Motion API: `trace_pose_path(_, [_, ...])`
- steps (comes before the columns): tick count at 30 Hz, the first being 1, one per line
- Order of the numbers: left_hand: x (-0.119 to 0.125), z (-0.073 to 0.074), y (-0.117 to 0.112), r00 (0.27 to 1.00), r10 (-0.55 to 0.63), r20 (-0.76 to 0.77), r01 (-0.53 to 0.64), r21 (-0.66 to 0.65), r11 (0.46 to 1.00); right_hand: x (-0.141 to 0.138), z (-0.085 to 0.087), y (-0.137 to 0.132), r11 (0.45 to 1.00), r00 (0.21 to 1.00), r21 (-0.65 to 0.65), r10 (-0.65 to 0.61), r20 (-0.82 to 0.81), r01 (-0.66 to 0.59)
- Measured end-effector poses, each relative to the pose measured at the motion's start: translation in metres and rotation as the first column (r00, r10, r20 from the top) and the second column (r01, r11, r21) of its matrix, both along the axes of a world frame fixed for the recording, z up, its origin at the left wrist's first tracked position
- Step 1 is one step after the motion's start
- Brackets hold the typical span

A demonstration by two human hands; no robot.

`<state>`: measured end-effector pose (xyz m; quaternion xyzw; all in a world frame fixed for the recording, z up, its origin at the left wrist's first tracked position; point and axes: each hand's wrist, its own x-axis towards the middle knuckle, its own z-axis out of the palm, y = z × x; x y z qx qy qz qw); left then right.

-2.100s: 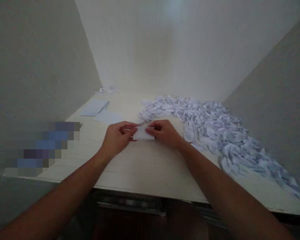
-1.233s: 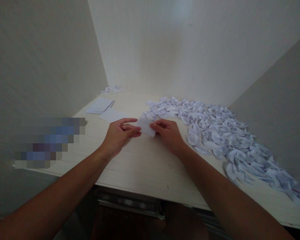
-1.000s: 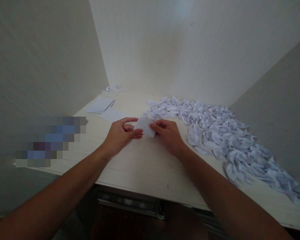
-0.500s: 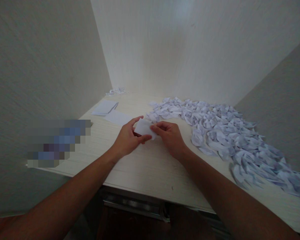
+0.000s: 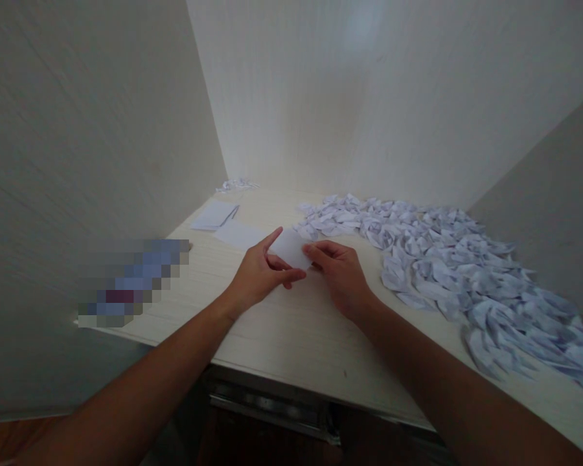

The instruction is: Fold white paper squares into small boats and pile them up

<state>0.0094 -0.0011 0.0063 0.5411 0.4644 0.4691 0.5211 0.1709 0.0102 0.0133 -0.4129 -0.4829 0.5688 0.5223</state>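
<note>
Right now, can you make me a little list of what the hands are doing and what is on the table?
left hand: pinches the left edge of the small white paper
right hand: pinches the paper's right edge
small white paper: held between both hands, over the table
folded paper pile: big heap spread along the table's right side
flat sheets: lying at the far left, beyond the left hand
small heap: a few folded pieces in the far left corner

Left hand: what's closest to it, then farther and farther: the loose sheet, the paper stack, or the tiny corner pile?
1. loose sheet, just behind the left hand.
2. paper stack, farther back-left.
3. tiny corner pile, against the back wall.
</note>
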Motion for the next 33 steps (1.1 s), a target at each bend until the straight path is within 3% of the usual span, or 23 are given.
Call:
trace_pose_path(10, [-0.004, -0.004, 0.003, 0.99, 0.012, 0.138, -0.014, 0.012, 1.0, 0.013, 0.002, 0.009, 1.0, 0.99, 0.012, 0.001, 0.139, -0.002])
trace_pose_path(17, [-0.007, -0.012, 0.006, 0.995, 0.008, 0.098, -0.01, 0.017, 1.0, 0.021, 0.001, 0.016, 0.996, 0.982, -0.006, 0.086, 0.166, -0.087])
trace_pose_path(24, [-0.005, -0.013, 0.005, 1.0, 0.012, 0.005, -0.013, 0.184, 0.983, 0.021, -0.002, 0.018, 0.994, 0.977, -0.007, 0.104, 0.186, -0.105])
trace_pose_path(29, [-0.008, -0.017, 0.004, 0.992, 0.055, -0.114, -0.007, 0.38, 0.925, 0.022, -0.001, 0.017, 0.996, 0.993, -0.054, 0.07, 0.093, -0.065])
trace_pose_path(33, [-0.009, -0.017, 0.003, 0.99, 0.075, -0.121, -0.014, 0.443, 0.897, 0.023, 0.001, 0.016, 0.99, 0.992, -0.091, 0.112, 0.056, -0.107])
